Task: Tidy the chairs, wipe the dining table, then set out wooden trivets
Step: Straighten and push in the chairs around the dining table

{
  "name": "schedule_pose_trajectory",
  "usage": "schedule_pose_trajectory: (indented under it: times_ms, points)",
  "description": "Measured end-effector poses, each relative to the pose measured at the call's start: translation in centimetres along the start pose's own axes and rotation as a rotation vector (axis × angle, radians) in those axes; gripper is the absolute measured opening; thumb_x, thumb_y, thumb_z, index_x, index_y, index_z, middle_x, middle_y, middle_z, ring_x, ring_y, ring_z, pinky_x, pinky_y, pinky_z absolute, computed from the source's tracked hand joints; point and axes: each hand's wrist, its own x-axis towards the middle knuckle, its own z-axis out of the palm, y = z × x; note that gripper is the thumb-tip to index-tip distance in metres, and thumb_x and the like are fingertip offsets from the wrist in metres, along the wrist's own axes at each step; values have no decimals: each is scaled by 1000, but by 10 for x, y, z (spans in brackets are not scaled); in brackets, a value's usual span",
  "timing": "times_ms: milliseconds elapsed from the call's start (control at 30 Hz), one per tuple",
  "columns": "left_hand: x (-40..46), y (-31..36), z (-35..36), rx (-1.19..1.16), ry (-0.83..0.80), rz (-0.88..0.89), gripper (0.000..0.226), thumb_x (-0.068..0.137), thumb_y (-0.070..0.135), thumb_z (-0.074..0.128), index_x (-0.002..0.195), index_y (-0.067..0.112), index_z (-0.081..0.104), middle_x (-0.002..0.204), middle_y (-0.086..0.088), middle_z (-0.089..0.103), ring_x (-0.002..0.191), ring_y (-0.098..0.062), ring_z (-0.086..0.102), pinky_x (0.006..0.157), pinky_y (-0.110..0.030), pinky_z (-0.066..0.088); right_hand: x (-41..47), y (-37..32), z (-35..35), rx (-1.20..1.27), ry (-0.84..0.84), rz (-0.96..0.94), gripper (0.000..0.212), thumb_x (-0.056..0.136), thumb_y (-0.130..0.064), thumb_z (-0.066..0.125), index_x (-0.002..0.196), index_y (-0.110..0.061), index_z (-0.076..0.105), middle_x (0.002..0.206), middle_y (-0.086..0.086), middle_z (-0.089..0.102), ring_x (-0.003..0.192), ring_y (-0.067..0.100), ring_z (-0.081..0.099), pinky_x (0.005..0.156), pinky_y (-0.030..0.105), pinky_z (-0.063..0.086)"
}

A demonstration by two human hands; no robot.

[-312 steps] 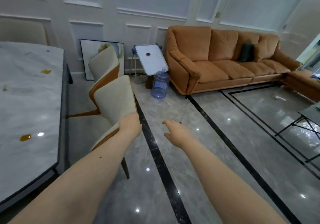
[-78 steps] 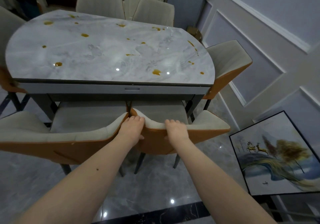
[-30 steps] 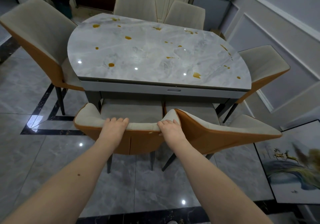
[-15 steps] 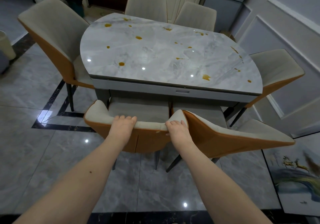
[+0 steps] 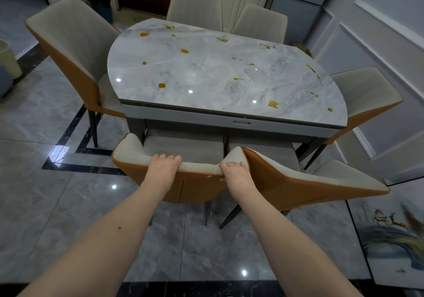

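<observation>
Two hands grip the top edge of one near chair (image 5: pixel 183 184), which is tucked under the dining table (image 5: pixel 206 74). To the left, the left hand (image 5: pixel 163 167) has its fingers (image 5: pixel 168 158) curled over the cream backrest rim. Further right, the right hand (image 5: pixel 234 170) clamps the chair's corner, fingers folded over, just beside the neighbouring chair (image 5: pixel 305 182). Amber spills (image 5: pixel 162 85) dot the marble top.

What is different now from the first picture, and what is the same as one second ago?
First the left hand alone held a chair out on the floor; now it and the right hand grip the back of the near left chair, tucked at the table. Since a second ago the grip, both near chairs and the table's orange spills look unchanged.
</observation>
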Motion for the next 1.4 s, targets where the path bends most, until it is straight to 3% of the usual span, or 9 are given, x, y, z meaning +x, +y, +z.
schedule_pose_trajectory:
  times_ms: [533, 867, 1400]
  points:
    - [-4, 1, 1, 5, 34, 4, 45, 80, 13, 68, 118, 22, 44, 118, 1, 58, 110, -22, 53, 94, -34, 37, -2, -3, -1, 2, 24, 26, 34, 95, -22, 56, 128, -18, 47, 128, 5, 56, 125, 24, 47, 116, 45, 22]
    - [-7, 4, -3, -16, 31, -14, 55, 79, 13, 71, 125, 23, 43, 122, 0, 56, 114, -22, 50, 101, -36, 35, -4, -8, -3, 29, 12, 80, 35, 95, -21, 56, 129, -19, 46, 129, 5, 55, 127, 24, 45, 117, 47, 19]
    - [-5, 2, -1, -47, 2, -4, 43, 83, 13, 65, 119, 24, 45, 116, 1, 58, 110, -21, 52, 96, -35, 36, -4, -9, -5, 15, -35, 79, 34, 96, -21, 55, 128, -19, 46, 129, 5, 56, 126, 25, 46, 117, 48, 21]
